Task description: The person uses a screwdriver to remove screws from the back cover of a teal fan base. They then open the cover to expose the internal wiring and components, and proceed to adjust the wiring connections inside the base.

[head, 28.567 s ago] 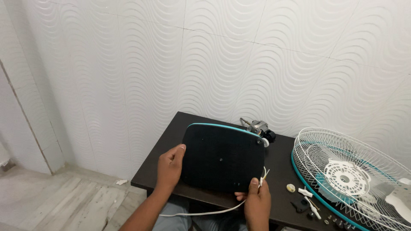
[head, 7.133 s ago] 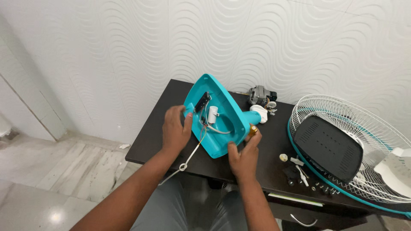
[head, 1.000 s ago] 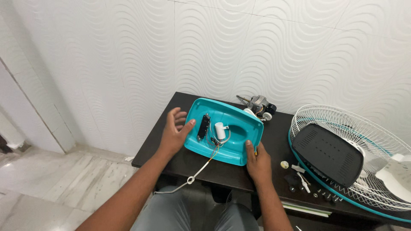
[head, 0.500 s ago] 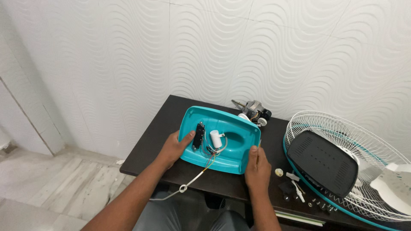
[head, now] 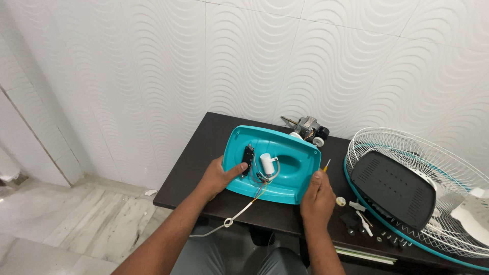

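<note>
A teal fan base shell (head: 282, 165) lies open-side up near the dark surface's (head: 204, 153) front edge, steadied by both hands: left hand (head: 220, 175) gripping its left rim, right hand (head: 317, 196) holding a yellow-handled screwdriver (head: 325, 165). Internal wiring work appears underway; reaching the wiring likely calls for careful tool placement.

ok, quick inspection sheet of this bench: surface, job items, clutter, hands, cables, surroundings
Surface: dark table, against the wall.
Job's things: teal fan base shell, open side up, black switch block and white capacitor inside.
Clutter: fan motor, wire grille holding black base plate, loose screws.
Hands: left hand on shell's left edge; right hand on its right edge, yellow-tipped tool beside it.
Cables: white cord trails off table's front edge.
Surroundings: white wavy wall panels, marble floor.
</note>
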